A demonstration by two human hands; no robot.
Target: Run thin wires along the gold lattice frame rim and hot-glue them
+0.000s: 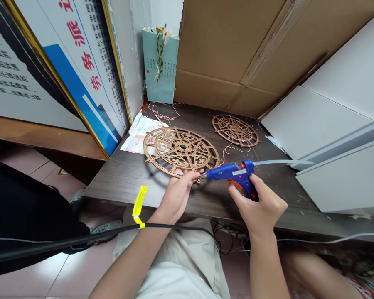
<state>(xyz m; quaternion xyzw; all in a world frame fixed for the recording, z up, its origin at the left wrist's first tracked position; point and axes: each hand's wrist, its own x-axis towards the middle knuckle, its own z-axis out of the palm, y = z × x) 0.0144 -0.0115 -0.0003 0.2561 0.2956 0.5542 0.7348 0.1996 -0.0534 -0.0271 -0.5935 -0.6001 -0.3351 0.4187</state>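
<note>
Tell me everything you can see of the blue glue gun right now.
The glue gun has a blue plastic body with a pale label on its side and an orange trigger. A clear glue stick juts from its rear. It is held level above the table, nozzle pointing left at the near rim of the big wooden disc. The right hand grips its handle; the left hand holds the disc's rim by the nozzle.

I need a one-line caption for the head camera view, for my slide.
Right hand aims a blue glue gun at the rim of a wooden wheel, steadied by the left hand.
</note>
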